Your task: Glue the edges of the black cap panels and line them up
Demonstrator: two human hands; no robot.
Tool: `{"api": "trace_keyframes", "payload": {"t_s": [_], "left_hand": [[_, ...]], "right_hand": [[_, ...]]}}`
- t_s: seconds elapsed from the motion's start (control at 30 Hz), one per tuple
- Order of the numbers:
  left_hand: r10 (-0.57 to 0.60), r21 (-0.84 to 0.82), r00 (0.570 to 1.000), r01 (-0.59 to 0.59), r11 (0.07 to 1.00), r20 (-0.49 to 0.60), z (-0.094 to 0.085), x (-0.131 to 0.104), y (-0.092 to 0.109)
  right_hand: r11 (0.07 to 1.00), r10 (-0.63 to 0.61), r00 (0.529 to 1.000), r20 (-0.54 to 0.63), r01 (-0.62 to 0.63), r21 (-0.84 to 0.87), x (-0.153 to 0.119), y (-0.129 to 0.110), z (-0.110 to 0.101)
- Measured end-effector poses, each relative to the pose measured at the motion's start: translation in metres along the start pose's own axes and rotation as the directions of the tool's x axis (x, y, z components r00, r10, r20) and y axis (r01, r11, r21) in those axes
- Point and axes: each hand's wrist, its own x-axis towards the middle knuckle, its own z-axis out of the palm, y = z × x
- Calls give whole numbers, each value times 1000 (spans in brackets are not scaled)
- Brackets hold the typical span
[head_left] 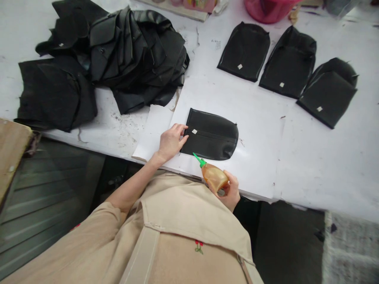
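Observation:
A flat black leather-like piece (211,136) with one rounded end and a small white tag lies on the white table in front of me. My left hand (173,141) rests at its straight left edge, thumb and fingers apart, fingertips touching the edge. In my right hand (231,192) is a squeeze bottle (214,176) of amber liquid with a green nozzle. The bottle is tilted, its nozzle tip pointing up and left by the piece's lower edge. Whether the tip touches the piece I cannot tell.
At the back left sits a large heap of black pieces (139,55), some with flaps. Several similar black pieces with white tags, such as this one (244,51), lie at the back right. A pink basin (271,10) stands behind them. The table's front edge runs close to my apron (189,209).

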Motion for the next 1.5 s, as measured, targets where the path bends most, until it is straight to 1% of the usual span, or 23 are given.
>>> {"api": "trace_keyframes", "payload": {"t_s": [0.1,0.23,0.33,0.53,0.67,0.77,0.8,0.87,0.93,0.97,1.0,1.03,1.1,1.17,1.2,1.23,1.3,1.33,1.4,1.5], "left_hand": [[-13,-25,1000,13,1000,4,1,0,0],[-15,-70,1000,15,997,-1,3,0,-3],[-19,-104,1000,18,994,-12,4,1,-6],[-44,-174,999,41,984,-11,5,2,-8],[-51,-205,999,46,978,-17,7,2,-9],[-58,-230,998,52,972,-20,7,2,-10],[-64,-238,998,58,969,-20,7,2,-10],[-79,-261,997,72,963,-17,8,2,-11],[-92,-288,996,86,954,-10,9,3,-12],[-96,-302,995,90,949,-5,9,3,-13],[-100,-314,995,95,945,-1,9,3,-13],[-104,-323,995,99,941,3,9,3,-13],[-114,-336,993,111,935,11,10,2,-14],[-123,-346,992,123,930,22,10,3,-14],[-128,-352,991,130,927,28,10,3,-15],[-134,-357,990,138,924,34,10,4,-15],[-155,-353,987,160,922,43,10,6,-15],[-165,-341,985,172,924,48,9,7,-14],[-174,-292,983,184,938,62,7,10,-13],[-171,-204,982,184,962,80,2,14,-9]], "right_hand": [[998,-59,998,39,57,32,3,2,4],[996,-73,996,53,70,63,7,-7,11],[991,-111,992,66,105,85,12,-11,15],[959,-273,948,161,255,125,22,-5,17],[955,-283,945,165,262,137,25,-8,20],[958,-264,951,161,239,160,25,-11,23],[962,-243,957,161,217,168,26,-12,24],[976,-161,973,164,132,175,27,-14,25],[981,-34,983,178,-1,194,28,-17,24],[972,40,981,191,-83,222,30,-18,23],[949,119,970,212,-174,263,31,-20,21],[910,198,948,248,-272,312,33,-22,19],[790,329,883,336,-452,414,36,-25,13],[658,404,823,399,-565,498,39,-26,7],[604,421,807,414,-590,535,40,-25,3],[560,434,800,414,-599,572,41,-24,0],[499,463,804,374,-585,640,43,-19,-9],[480,485,808,335,-566,670,44,-15,-13],[461,543,811,218,-505,730,47,-7,-22],[467,612,790,44,-406,785,53,7,-37]]}}
